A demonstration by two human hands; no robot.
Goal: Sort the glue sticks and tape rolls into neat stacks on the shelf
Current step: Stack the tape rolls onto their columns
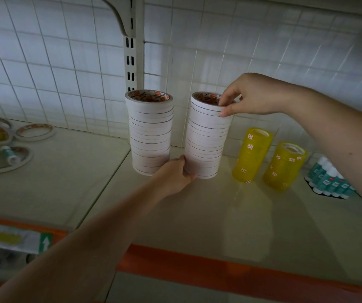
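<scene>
- My left hand (176, 174) is reached forward and low, arm stretched out from the bottom left, forearm bare.
- Its thumb points up and its fingers (189, 176) curl round something at their tips, palm turned to the right.
- My right hand (244, 95) is held higher, coming in from the right with the wrist bent downward.
- Its thumb and forefinger pinch together, the other fingers tucked loosely behind.
- The two hands are apart, right above left.

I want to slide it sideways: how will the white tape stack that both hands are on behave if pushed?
The right white stack is tall, narrow, made of separate loose rolls, so it probably shears or topples. It already leans slightly. Bracing it top and bottom seems wise.
</scene>
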